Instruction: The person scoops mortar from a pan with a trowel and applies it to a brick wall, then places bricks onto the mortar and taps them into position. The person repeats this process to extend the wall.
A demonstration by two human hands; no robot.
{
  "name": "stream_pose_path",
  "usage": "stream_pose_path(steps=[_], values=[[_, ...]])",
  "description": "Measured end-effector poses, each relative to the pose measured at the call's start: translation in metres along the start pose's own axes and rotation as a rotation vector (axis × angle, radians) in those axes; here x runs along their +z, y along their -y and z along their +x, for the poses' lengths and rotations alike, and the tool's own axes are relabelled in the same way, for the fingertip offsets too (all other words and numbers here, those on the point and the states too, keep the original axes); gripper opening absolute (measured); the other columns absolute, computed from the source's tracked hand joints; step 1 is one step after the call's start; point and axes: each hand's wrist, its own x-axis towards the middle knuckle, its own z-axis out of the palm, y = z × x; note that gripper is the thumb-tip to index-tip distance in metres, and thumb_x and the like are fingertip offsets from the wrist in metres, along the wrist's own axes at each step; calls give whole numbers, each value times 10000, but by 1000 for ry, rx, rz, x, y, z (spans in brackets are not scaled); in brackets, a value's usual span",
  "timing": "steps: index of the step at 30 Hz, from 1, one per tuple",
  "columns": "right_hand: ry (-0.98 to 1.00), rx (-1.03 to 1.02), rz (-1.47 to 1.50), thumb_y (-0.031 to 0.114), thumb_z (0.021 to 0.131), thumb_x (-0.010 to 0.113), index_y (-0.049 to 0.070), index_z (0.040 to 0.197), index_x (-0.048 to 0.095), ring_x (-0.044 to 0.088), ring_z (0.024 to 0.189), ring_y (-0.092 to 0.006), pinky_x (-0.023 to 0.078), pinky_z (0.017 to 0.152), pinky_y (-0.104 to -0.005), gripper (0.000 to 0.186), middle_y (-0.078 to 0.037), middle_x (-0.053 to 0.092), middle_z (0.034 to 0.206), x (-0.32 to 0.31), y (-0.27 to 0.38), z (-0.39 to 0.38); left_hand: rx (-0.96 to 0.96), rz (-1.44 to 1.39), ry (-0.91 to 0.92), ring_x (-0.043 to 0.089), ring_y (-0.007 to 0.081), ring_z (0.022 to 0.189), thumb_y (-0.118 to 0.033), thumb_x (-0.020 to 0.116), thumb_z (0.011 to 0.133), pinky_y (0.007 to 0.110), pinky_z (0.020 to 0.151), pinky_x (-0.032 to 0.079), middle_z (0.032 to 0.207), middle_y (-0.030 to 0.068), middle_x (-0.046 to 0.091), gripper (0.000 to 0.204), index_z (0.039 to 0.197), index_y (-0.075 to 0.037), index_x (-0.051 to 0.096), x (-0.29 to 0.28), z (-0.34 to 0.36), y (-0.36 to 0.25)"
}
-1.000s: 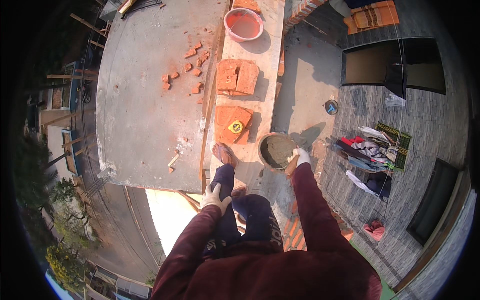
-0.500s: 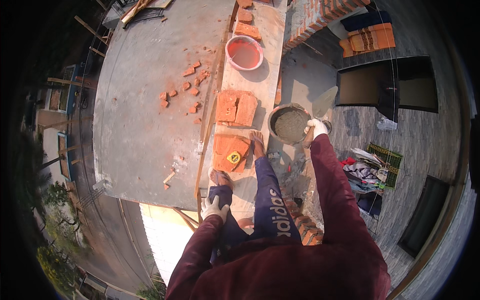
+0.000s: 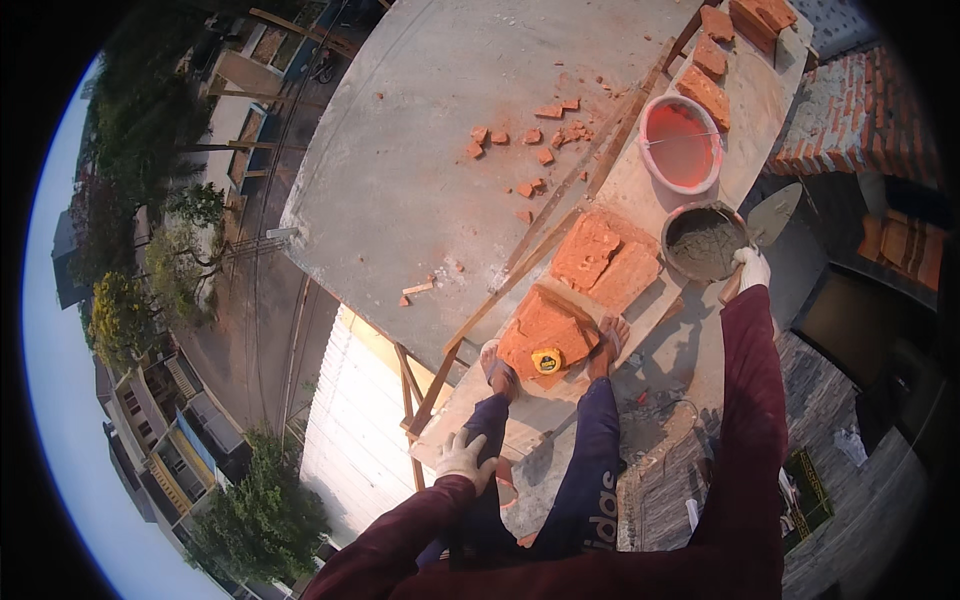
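"What's held?"
"Right hand (image 3: 751,269) grips a leaf-bladed trowel (image 3: 776,213) and perhaps the round bowl (image 3: 669,234) of grainy mortar (image 3: 703,247); just nearside of the pink bucket (image 3: 683,189)."
"Trowel's axis?"
"Slanting; blade points forward-right, sitting nearside-right of the bucket."
"Around?"
"Left hand (image 3: 465,459) loosely spread on the trouser leg (image 3: 489,418); rough orange bricks (image 3: 586,252) nearside-left of the bucket."

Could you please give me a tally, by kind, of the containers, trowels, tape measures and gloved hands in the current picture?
Containers: 2 (pink bucket, dark mortar bowl)
Trowel: 1
Yellow tape measure: 1
Gloved hands: 2 (left hand, right hand)
Total: 6
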Motion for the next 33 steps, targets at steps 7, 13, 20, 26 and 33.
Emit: stream_pose_path(steps=[7,13,20,26,33], values=[[-151,-173,-259,223,704,713,-21,861,701,642,735,-249,491,741,-369,291,-136,679,762,10,40,19,17,-59,-47,340,419,1478,-412,740,871,497,1208,322,1565,194,437,619,1409,-130,620,7,5,-27],[-748,-444,-819,382,854,716,6,962,717,688,933,-374,519,861,-447,391,-220,721,937,-26,29,-20,32,-24,-21,354,414,1470,-410,749,867,500,1200,332,1553,207,450,625,1405,-118,622,3,9,-28],[201,7,-512,289,860,730,-1,1161,614,669,758,-245,546,599,-364,434,-141,702,958,41,66,-95,45,2,-10,381,418,1447,-415,751,868,500,1192,341,1526,203,481,615,1390,-111,633,3,11,-27],[162,-176,-639,323,921,648,41,1401,535,709,1053,-373,588,846,-443,568,-263,683,1225,124,46,-3,30,-5,-1,370,421,1454,-451,756,859,512,1199,329,1523,173,486,621,1391,-151,642,12,14,-21],[-80,-333,-944,345,875,634,96,1254,674,663,1153,-419,527,1007,-486,455,-247,697,1222,168,62,62,33,-47,-4,390,430,1431,-402,775,844,510,1191,340,1494,219,507,613,1364,-103,649,10,14,-24]])
